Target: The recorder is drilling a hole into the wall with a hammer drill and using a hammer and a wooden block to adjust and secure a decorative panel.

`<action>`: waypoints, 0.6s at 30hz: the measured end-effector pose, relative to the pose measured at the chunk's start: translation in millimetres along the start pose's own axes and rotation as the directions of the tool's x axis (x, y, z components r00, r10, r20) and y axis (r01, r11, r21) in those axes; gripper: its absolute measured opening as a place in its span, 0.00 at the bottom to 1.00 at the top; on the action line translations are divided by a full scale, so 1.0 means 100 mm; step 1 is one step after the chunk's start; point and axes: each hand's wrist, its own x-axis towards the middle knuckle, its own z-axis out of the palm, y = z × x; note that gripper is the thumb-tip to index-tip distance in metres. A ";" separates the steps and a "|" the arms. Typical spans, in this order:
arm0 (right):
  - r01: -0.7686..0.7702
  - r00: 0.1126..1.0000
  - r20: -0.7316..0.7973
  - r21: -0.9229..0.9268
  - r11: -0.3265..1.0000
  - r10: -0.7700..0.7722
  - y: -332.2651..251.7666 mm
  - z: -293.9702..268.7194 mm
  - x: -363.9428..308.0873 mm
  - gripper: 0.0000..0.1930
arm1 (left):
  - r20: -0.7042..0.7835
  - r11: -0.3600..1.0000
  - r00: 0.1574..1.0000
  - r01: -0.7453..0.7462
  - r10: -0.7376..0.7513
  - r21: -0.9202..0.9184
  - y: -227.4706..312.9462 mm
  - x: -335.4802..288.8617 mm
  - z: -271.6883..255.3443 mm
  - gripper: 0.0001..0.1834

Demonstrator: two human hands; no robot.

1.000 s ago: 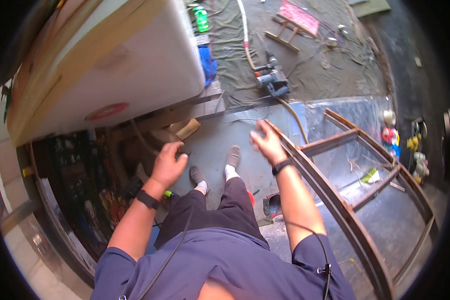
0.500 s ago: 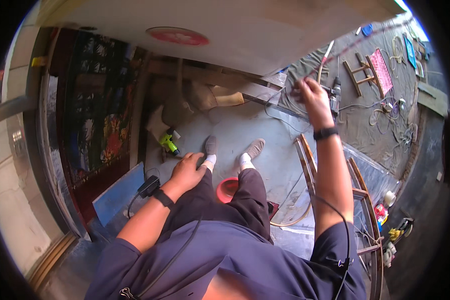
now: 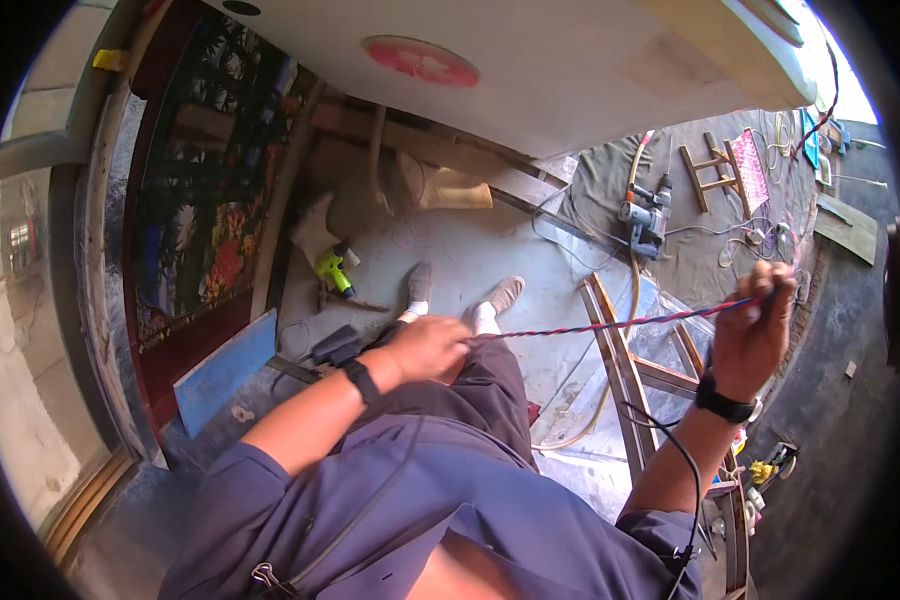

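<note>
A red-and-blue twisted wire [image 3: 620, 323] stretches almost straight across in front of my lap. My left hand [image 3: 425, 348] closes on its left end above my thighs. Off to the right, my right hand [image 3: 755, 335] grips the wire with bent fingers. Beyond that hand a twisted wire [image 3: 828, 112] also hangs by the right edge of a large white panel [image 3: 570, 60], which fills the top of the view. My left palm and the wire end inside it are hidden.
A wooden ladder-like frame [image 3: 620, 375] leans close to my right arm. Beyond it lie a rotary hammer drill [image 3: 645, 225] and a small stool [image 3: 740, 172] with a pink woven seat. A lime-green power tool [image 3: 334, 272] and a blue board [image 3: 225, 370] are at left.
My right hand has come down and right with the wire. My left hand has lifted from my leg, moved right and taken hold of the wire. The view has shifted slightly.
</note>
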 end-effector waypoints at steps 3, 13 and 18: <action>0.110 0.994 -0.007 0.036 0.993 -0.110 -0.30 -0.40 0.04 0.13 | -0.002 0.987 0.994 0.105 -0.105 0.119 -0.32 -0.41 -0.22 0.10; 0.028 0.909 -0.196 -0.852 0.522 -0.368 0.23 0.35 -0.48 0.38 | -0.138 0.975 0.974 -0.160 0.182 0.157 1.16 0.10 -0.78 0.09; 0.205 0.961 0.139 -0.937 0.282 -0.238 0.23 0.78 -0.72 0.38 | -0.217 0.922 0.896 -0.374 0.388 0.103 1.81 0.30 -0.93 0.08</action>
